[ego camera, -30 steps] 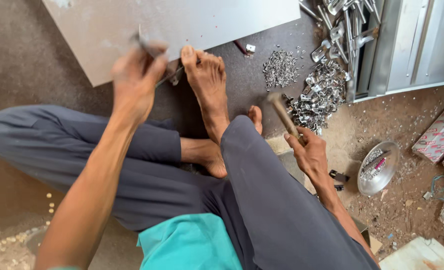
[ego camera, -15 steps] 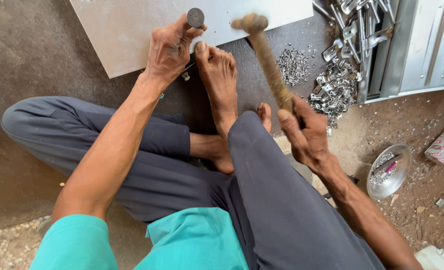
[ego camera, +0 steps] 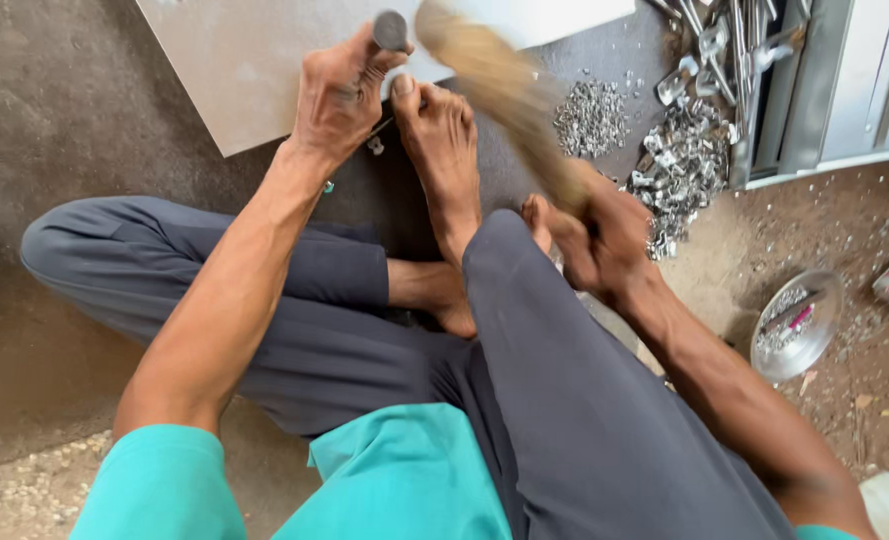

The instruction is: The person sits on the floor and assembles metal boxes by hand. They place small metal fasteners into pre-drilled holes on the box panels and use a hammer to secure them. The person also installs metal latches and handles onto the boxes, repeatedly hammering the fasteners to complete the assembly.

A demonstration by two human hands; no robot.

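sitting cross-legged on a dark floor (ego camera: 85, 120), a person in grey trousers and a teal shirt is seen from above, working at a pale metal sheet (ego camera: 235, 60) that lies flat in front of them. the left hand (ego camera: 340, 95) is closed around a short steel punch (ego camera: 391, 30), held upright with its round grey top facing up and its lower end hidden behind the fingers, over the sheet's near edge. one bare foot (ego camera: 445, 150) lies just beside that hand, toes at the sheet's edge. the right hand (ego camera: 605, 240) is closed tight on the wooden handle of a hammer (ego camera: 495, 85), which shows only as a tan blur slanting up toward the punch; the head of the hammer sits just beside the punch top, and whether they touch cannot be told.

judging from this, the step in hand is striking the punch to mark or pierce the sheet. a further blow would call for the punch kept steady and upright, fingers well below its top, and the hammer landing square.

to the right, well apart from the hands, lie a heap of small metal scraps (ego camera: 590, 115), a pile of shiny metal brackets (ego camera: 685, 165), and a round steel dish (ego camera: 797, 325) on sandy ground.
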